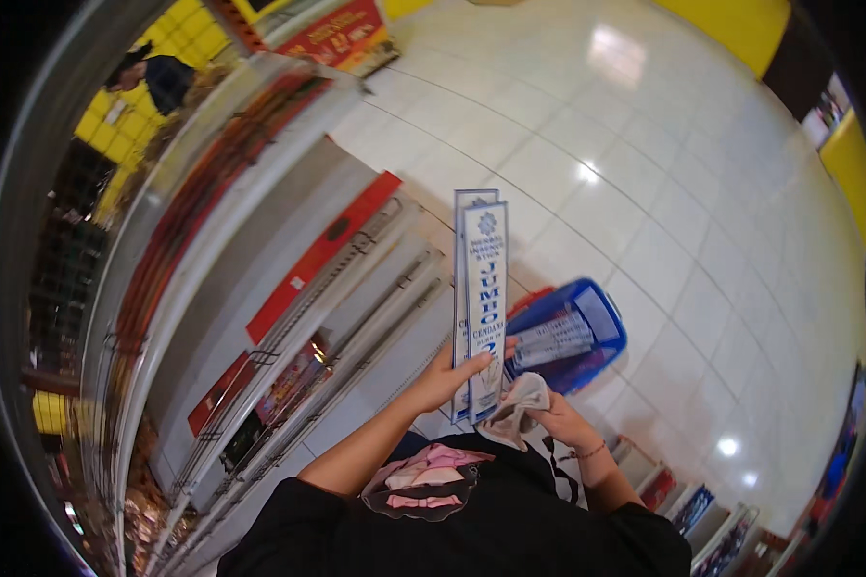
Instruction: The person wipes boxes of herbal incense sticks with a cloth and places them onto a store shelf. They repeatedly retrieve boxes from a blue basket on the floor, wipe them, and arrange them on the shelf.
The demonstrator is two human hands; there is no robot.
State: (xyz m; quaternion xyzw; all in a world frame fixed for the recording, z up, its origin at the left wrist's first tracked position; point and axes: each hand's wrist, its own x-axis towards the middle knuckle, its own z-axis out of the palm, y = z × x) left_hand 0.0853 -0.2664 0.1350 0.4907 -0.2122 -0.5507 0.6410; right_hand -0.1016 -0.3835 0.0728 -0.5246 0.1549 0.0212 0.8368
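Observation:
My left hand (449, 377) grips two long, flat white-and-blue boxes (481, 288) near their lower end and holds them upright in front of me. My right hand (556, 415) is closed on a crumpled grey cloth (520, 402) that touches the bottom of the boxes. A thin bracelet sits on my right wrist. Behind the boxes, on the floor, stands a blue shopping basket (598, 338) with more long white-and-blue boxes lying in it.
A tall shop shelf unit (260, 288) with red price strips runs along my left. White tiled floor (664, 173) spreads ahead and right. Low shelves with packaged goods (688, 505) sit at lower right. Another person (154, 77) stands far off at upper left.

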